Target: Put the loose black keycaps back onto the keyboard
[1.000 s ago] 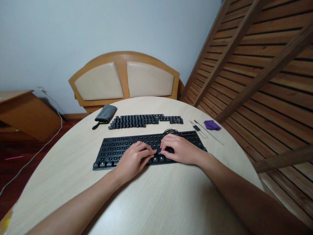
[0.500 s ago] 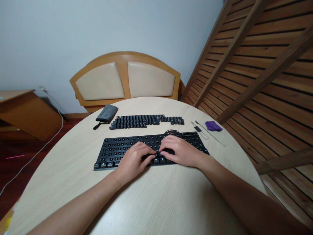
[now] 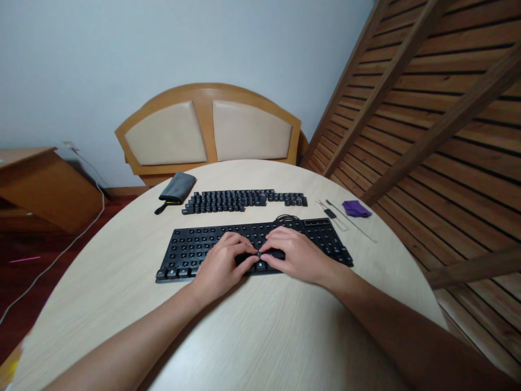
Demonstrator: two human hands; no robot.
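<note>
A black keyboard [image 3: 191,250] lies on the round table [image 3: 260,331], most of its key seats bare. Both of my hands rest on its front middle. My left hand [image 3: 222,266] has its fingers curled, tips pointing right. My right hand [image 3: 299,255] is curled too, tips pointing left. The fingertips of both hands meet and press on a small black keycap [image 3: 259,254] at the keyboard's front rows. Behind the keyboard, loose black keycaps [image 3: 236,200] lie lined up in rows.
A grey pouch [image 3: 176,189] lies at the back left of the table. Thin metal tools [image 3: 334,214] and a purple cloth [image 3: 356,208] lie at the back right. A padded wooden chair [image 3: 207,133] stands behind the table, and slatted wooden boards [image 3: 427,108] lean on the right.
Both hands have drawn closer together and slid slightly left on the keyboard, so their fingertips now meet on one keycap. The keyboard's right end has shifted a little to the right.
</note>
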